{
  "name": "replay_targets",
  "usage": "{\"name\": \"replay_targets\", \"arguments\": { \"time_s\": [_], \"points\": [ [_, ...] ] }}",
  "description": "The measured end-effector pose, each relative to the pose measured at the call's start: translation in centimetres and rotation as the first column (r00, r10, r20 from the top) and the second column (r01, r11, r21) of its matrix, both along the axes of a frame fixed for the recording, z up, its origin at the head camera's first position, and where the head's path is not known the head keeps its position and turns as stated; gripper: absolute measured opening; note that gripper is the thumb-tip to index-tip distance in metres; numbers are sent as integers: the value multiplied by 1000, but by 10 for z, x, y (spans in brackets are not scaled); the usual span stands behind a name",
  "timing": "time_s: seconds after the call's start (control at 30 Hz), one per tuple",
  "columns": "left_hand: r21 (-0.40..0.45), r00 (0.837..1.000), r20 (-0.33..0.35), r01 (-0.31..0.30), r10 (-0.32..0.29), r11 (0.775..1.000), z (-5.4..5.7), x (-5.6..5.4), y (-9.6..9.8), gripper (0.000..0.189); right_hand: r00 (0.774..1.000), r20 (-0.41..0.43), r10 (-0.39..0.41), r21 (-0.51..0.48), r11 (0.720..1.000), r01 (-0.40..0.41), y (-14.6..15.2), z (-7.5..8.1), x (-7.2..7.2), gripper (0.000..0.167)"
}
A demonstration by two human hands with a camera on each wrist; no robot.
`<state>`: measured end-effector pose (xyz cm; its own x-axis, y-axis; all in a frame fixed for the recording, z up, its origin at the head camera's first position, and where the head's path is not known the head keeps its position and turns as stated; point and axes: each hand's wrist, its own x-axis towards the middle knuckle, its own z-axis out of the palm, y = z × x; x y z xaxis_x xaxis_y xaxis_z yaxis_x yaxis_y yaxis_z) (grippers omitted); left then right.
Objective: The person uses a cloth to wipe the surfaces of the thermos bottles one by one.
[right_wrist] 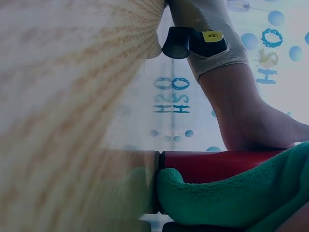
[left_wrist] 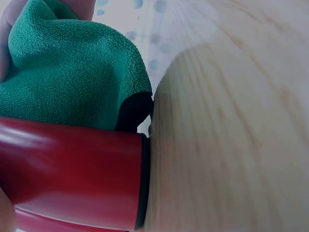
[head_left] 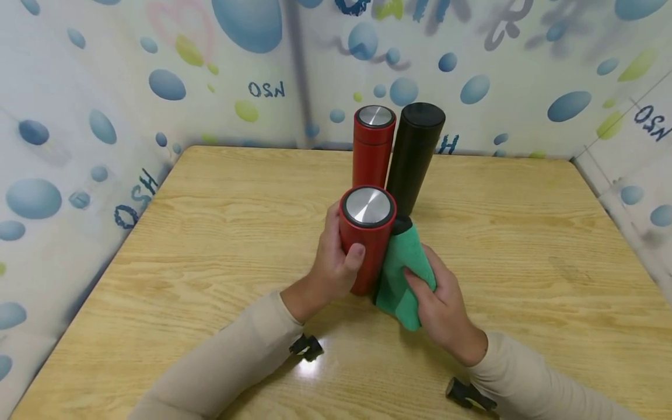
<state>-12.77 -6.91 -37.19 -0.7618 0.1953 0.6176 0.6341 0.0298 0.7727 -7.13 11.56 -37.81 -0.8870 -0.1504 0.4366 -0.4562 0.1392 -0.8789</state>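
A red flask (head_left: 366, 245) with a silver-topped lid stands upright on the table, and my left hand (head_left: 336, 256) grips it from the left, thumb across its front. My right hand (head_left: 443, 300) pinches a green cloth (head_left: 401, 274) against the flask's right side. The flask's dark base rim (left_wrist: 144, 181) meets the tabletop in the left wrist view. A black patch shows at one corner of the cloth. Fuzzy folds of cloth (right_wrist: 212, 200) cover part of the red side in the right wrist view. My right fingers behind the cloth are partly hidden.
Just behind the held flask stand another red flask (head_left: 370, 154) with a silver top and a black flask (head_left: 416, 154). The wooden table (head_left: 236, 233) reaches back to a wall (head_left: 210, 111) patterned with blue and green dots.
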Motion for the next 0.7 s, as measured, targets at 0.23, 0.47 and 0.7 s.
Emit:
{"name": "replay_targets", "arguments": {
  "time_s": [0.23, 0.47, 0.7],
  "points": [
    [3, 1000, -5, 7, -7, 1000, 1, -1, 1, 88, 1000, 22, -15, 16, 1000, 15, 0, -1, 0, 44],
    [4, 1000, -8, 3, -3, 1000, 1, -1, 1, 89, 999, 47, -15, 44, 999, 13, 0, -3, 0, 45],
    [0, 1000, -8, -3, 3, 1000, 0, -1, 1, 89, 998, 56, 6, 67, 998, -10, -1, -5, -1, 48]
  ]
}}
